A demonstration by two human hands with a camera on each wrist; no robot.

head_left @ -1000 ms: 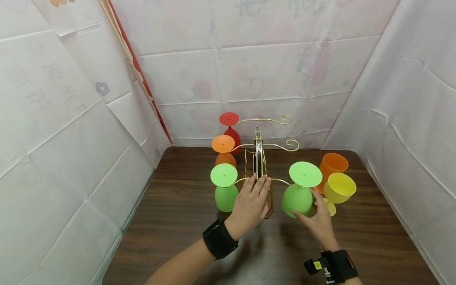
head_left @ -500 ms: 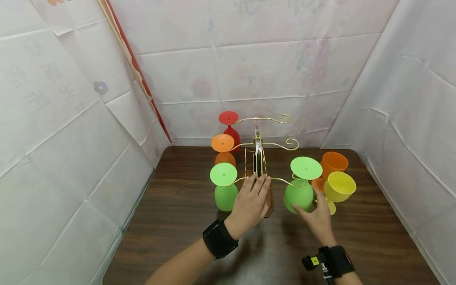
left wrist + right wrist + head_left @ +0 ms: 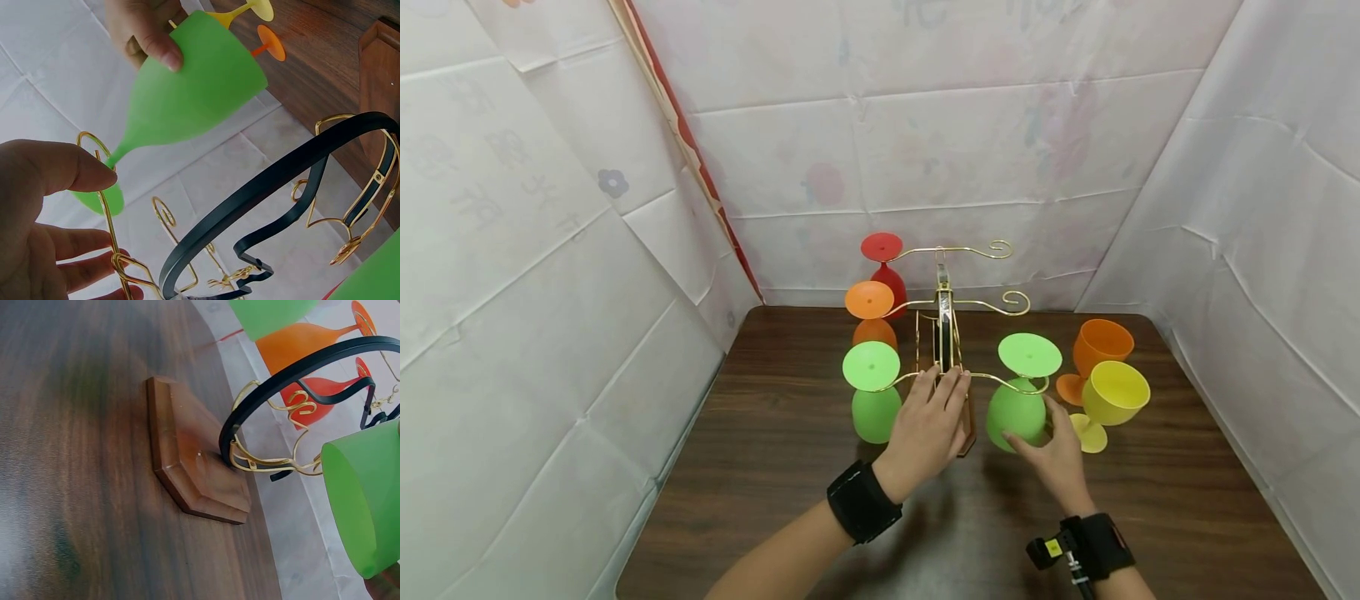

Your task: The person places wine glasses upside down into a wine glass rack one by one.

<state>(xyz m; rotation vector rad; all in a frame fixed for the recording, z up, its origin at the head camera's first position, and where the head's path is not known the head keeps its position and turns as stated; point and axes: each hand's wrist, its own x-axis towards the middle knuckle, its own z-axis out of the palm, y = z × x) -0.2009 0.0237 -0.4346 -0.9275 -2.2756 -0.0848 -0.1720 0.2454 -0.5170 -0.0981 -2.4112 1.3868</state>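
Note:
In the head view a gold wire goblet rack [image 3: 945, 325] stands mid-table. My left hand [image 3: 927, 425] holds its front wire; the left wrist view has the thumb and fingers on either side of that wire. My right hand [image 3: 1058, 458] grips the bowl of a green goblet [image 3: 1017, 417], turned upside down. The goblet's stem is at the curled end of the front right wire, its round foot above. On the left side hang another green goblet [image 3: 876, 415], an orange goblet [image 3: 869, 300] and a red goblet [image 3: 891, 283], all upside down.
An orange goblet [image 3: 1102, 346] and a yellow goblet [image 3: 1116, 393] stand upright on the dark wooden table [image 3: 760, 467] to the right. The rack's middle and back right wires end in bare curls. White sheets [image 3: 970, 150] enclose the back and sides.
The right hand has brought the green goblet slightly back, then left toward the rack, its stem now within the wire's curl. The left hand has stayed in place.

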